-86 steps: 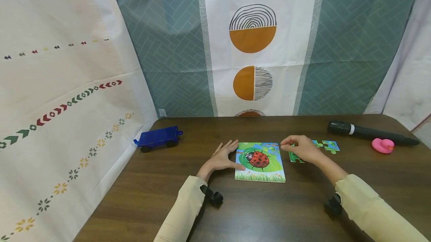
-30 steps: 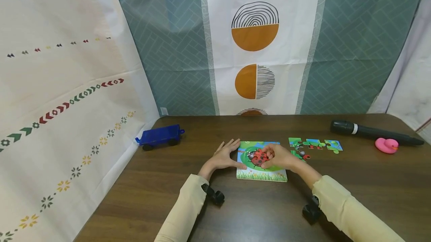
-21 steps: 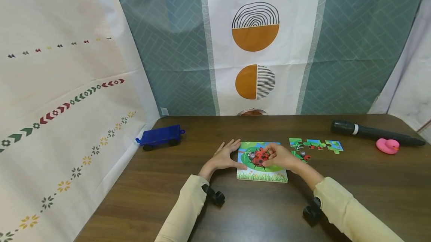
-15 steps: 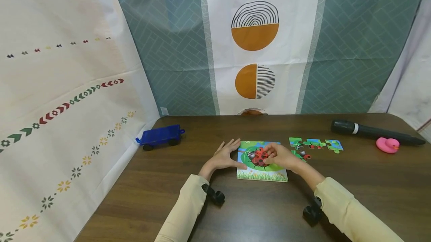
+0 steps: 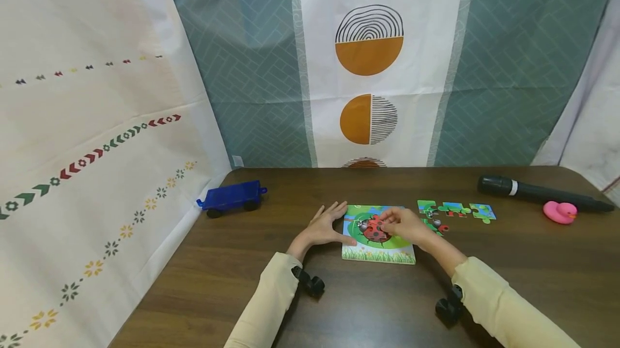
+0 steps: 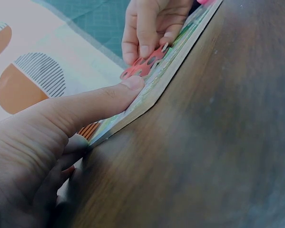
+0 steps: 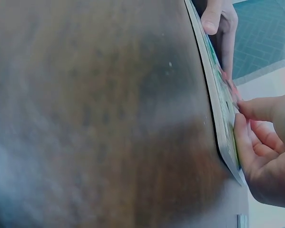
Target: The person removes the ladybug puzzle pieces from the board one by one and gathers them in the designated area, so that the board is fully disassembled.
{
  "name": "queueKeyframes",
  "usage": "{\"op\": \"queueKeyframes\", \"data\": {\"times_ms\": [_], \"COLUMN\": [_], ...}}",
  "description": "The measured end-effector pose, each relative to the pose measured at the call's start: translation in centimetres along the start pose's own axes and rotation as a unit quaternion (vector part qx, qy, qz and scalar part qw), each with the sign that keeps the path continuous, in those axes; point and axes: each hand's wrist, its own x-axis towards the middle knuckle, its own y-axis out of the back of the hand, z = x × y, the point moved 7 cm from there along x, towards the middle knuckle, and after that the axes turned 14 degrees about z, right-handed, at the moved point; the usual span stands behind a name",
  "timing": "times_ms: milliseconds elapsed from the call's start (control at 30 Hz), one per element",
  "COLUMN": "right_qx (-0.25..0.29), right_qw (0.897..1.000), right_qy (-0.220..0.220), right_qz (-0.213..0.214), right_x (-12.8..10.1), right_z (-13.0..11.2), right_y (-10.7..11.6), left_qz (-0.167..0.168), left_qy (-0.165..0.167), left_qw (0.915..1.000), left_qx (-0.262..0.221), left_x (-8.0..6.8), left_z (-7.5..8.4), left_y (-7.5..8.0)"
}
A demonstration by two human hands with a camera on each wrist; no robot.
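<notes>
Piece (image 6: 143, 67): red ladybug part, pinched at right hand (image 5: 403, 224) fingertips, lifted slightly off puzzle board (image 5: 378, 254) middle.
Left hand (image 5: 325, 225): fingers straight, thumb pressing board's left edge.
Board: flat on table (image 5: 378, 305).

We see a dark brown wood-grain tabletop (image 5: 368, 305). On it, the puzzle board (image 5: 378, 251) shows a red, black-spotted ladybird on a green leaf, with blue above and grass below. The loose pieces (image 5: 455, 210) near the right edge are green, blue and red. The toy wagon (image 5: 231, 198) is deep blue, the duck (image 5: 559, 212) pink, the torch (image 5: 537, 193) black with a white band. Both sleeves (image 5: 263, 305) are cream.
</notes>
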Motion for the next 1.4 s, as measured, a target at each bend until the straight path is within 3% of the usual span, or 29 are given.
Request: {"op": "queueKeyframes", "data": {"times_ms": [533, 733, 900, 1200, 1400], "right_qx": [0.051, 0.032, 0.005, -0.047, -0.067], "right_qw": [0.997, 0.999, 0.999, 0.997, 0.995], "right_qy": [-0.036, -0.016, 0.001, -0.034, -0.044], "right_qz": [0.045, 0.039, 0.032, 0.051, 0.055], "right_x": [-0.5, -0.8, -0.9, -1.9, -2.7], "right_z": [0.4, -0.5, -0.4, 2.8, 5.0], "right_y": [1.0, 2.3, 4.9, 11.7, 14.9], "left_qz": [-0.005, -0.002, 0.001, 0.001, -0.001], "left_qy": [-0.007, -0.006, -0.004, -0.003, -0.005], "left_qw": [1.0000, 1.0000, 1.0000, 1.0000, 1.0000], "left_qx": [0.000, -0.002, -0.001, -0.004, -0.005], "left_x": [0.1, 0.1, 0.0, 0.0, 0.0], "left_z": [0.4, 0.4, 0.2, -0.1, -0.1], "left_y": [-0.3, -0.1, 0.0, -0.1, 0.0]}}
